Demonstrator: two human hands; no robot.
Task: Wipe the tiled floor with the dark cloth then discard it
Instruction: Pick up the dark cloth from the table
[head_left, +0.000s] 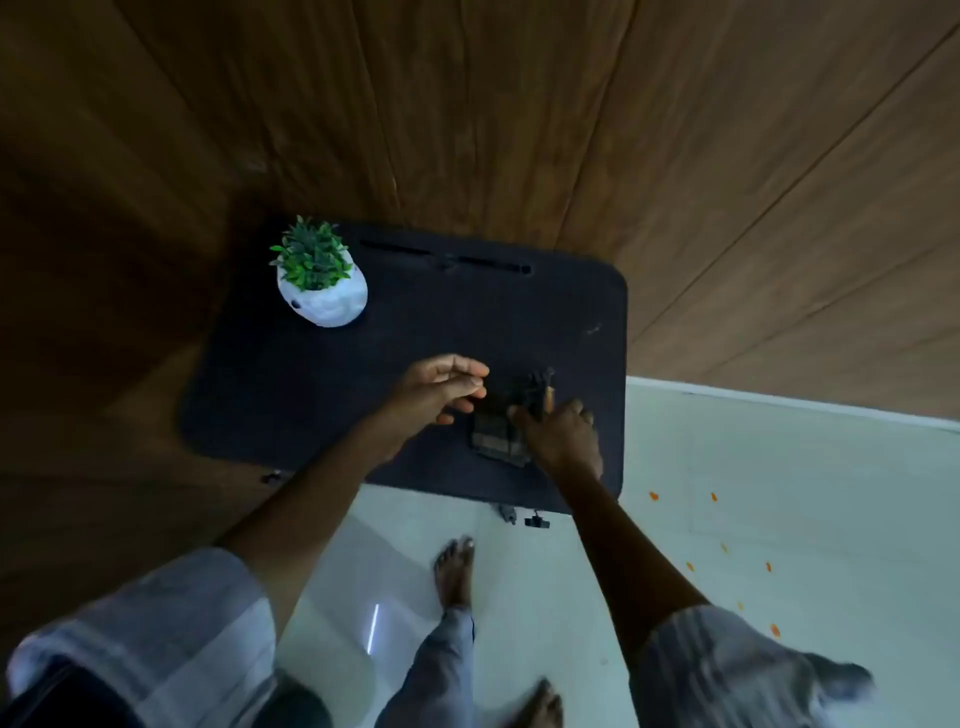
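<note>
The dark cloth (496, 428), folded and faintly striped, lies on a small black table (322, 384) near its right front corner. My right hand (563, 436) rests on the cloth's right side with fingers closed over its edge. Just left of the cloth, my left hand (441, 387) hovers with fingers loosely curled and apart, holding nothing. The pale tiled floor (779, 519) spreads below and to the right, with several small orange specks (654, 496) scattered on it.
A small green plant in a white pot (322, 291) stands at the table's far left corner. Brown wood panelling (467, 104) rises behind and to the left. My bare feet (457, 569) stand on the tiles just before the table.
</note>
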